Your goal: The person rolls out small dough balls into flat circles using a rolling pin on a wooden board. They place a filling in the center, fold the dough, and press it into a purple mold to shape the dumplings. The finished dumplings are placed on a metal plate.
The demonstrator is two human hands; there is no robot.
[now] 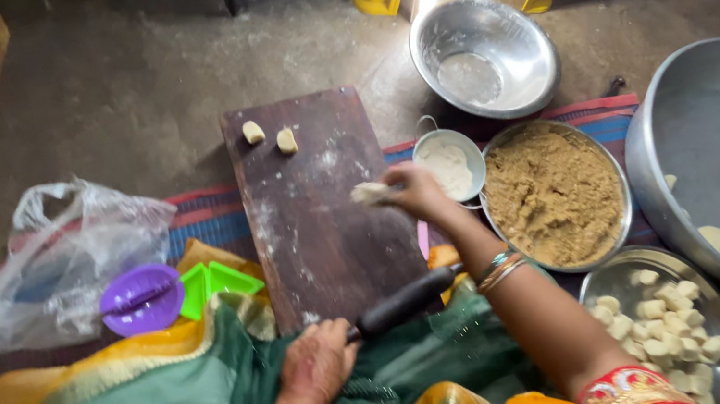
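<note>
Down on the gritty floor [117,87], her right hand [412,191] pinches a floured dough piece [368,193] over the dark board [317,209], while the left hand [316,360] grips the rolling pin [406,301]. Held so lightly, the dough could slip onto the dirt; the pin might roll off.

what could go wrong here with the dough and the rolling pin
The rolling pin lies tilted off the near edge of the dark board, gripped only at one end by the left hand; it might slip into the lap. The right hand carries a floured dough piece right beside the small flour bowl, so a sleeve or wrist could tip it. The two dough pieces near the board's far edge could roll onto the floor.
</note>
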